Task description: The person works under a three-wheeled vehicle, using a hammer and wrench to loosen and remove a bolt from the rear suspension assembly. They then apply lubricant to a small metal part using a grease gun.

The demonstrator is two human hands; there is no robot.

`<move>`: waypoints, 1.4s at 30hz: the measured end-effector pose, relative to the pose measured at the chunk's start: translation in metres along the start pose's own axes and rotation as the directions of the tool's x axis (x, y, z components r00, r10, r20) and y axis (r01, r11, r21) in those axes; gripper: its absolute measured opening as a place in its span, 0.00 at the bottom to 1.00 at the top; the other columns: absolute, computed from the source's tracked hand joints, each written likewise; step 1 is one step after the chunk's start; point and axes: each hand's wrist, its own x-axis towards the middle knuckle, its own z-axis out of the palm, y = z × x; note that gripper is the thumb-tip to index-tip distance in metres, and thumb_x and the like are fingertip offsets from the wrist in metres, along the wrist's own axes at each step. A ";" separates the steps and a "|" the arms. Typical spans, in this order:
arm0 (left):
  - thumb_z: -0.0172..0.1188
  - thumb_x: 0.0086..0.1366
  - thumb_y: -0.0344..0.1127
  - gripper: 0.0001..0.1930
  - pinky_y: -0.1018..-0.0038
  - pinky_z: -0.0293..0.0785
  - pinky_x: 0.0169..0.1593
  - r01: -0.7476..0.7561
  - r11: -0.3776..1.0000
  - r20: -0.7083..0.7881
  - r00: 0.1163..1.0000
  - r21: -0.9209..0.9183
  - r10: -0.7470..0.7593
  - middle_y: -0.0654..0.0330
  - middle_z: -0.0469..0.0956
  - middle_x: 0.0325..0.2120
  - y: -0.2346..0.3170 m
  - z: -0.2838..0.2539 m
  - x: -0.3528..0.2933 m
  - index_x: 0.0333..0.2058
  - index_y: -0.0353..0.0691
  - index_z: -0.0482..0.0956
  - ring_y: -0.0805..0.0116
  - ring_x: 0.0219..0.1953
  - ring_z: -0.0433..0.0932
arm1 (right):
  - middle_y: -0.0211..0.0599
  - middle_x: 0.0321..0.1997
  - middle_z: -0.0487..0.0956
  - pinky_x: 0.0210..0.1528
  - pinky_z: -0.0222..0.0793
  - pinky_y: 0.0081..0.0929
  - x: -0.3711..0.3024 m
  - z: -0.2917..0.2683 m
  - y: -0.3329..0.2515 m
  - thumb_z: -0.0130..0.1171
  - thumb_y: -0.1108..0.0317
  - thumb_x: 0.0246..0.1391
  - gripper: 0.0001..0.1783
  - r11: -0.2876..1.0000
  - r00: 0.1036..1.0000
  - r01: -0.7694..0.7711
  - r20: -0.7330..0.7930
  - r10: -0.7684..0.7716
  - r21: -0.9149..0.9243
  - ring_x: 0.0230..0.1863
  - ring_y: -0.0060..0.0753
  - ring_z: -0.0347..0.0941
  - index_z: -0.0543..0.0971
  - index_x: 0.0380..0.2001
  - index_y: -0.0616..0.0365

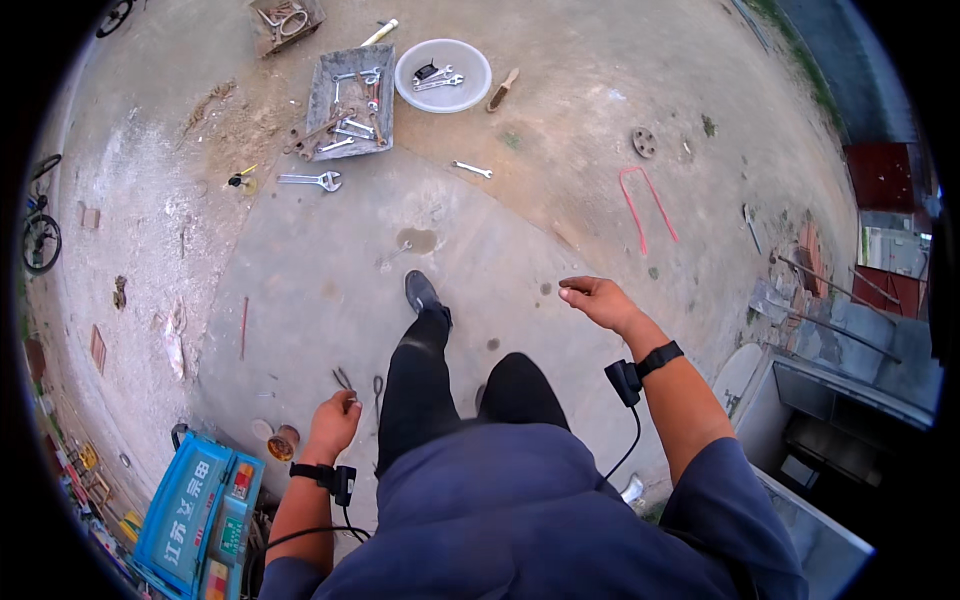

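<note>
My left hand (334, 424) hangs low on the left, its fingers curled in. Whether they hold anything is too small to make out. Just beyond its fingertips a small dark two-pronged tool (342, 379) appears against the concrete, with a dark looped tool (378, 385) beside it. On the right, my right hand (598, 302) is held out above the ground, thumb and fingers slightly apart, with nothing visible between them. Ahead of my shoe lie an adjustable wrench (312, 181) and a smaller wrench (472, 169).
A grey tray (318, 92) of wrenches stands ahead beside a white basin (444, 104) holding several wrenches. Right of it lies a brush (503, 90). A pink strip (633, 210) and round metal disc (644, 143) lie right. A blue vehicle (185, 515) stands lower left, near a rusty can (284, 442).
</note>
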 end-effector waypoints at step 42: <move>0.58 0.69 0.34 0.15 0.69 0.80 0.44 0.672 0.619 0.206 0.727 -0.407 -0.655 0.48 0.85 0.34 -0.029 0.123 0.255 0.49 0.30 0.78 0.61 0.37 0.86 | 0.49 0.42 0.83 0.47 0.75 0.48 0.653 0.093 -0.026 0.55 0.59 0.60 0.14 0.627 0.929 0.367 0.231 -0.290 -0.687 0.45 0.54 0.79 0.78 0.43 0.55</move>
